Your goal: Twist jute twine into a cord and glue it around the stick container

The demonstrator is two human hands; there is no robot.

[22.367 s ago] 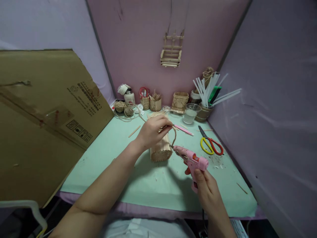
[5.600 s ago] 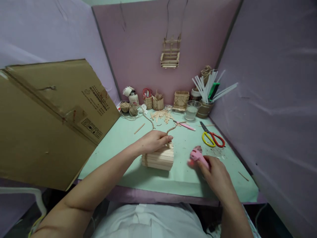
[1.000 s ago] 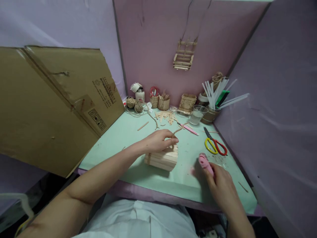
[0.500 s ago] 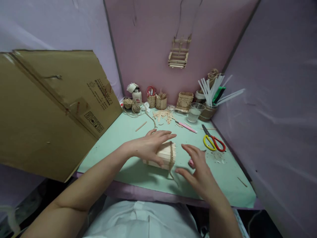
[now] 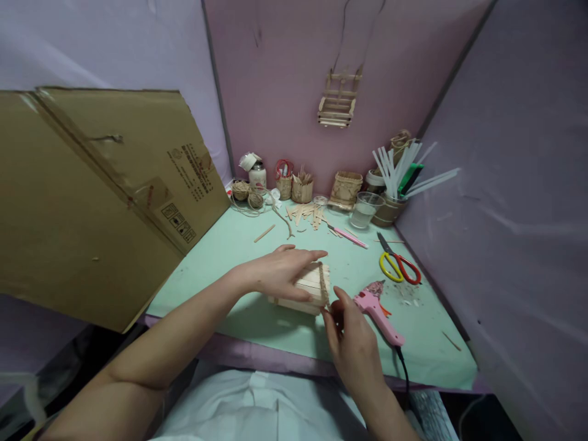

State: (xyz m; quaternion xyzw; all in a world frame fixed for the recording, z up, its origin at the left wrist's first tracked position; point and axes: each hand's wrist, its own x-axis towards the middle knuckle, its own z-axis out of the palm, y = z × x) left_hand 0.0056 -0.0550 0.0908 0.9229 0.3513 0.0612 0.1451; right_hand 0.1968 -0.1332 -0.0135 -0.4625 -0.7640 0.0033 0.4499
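Observation:
A small box made of pale wooden craft sticks lies on its side at the table's front middle. My left hand rests over it, thumb on the near side and fingers across the top, holding it. Round the box's right end runs a braided twine. My right hand is at that end, thumb and forefinger pinched at the twine's lower part; the loose end is hidden by the hand. Just right of this hand a pink hot glue gun lies on the table.
Scissors with yellow and red handles and a pink craft knife lie behind. Loose sticks, balls of twine, a cup of water and a pot of glue sticks stand farther back. A cardboard sheet leans at left.
My right hand has moved down and left to the box's end, closing on the twine that hung loose. The glue gun, mostly hidden before, now shows. My left hand stays on the box.

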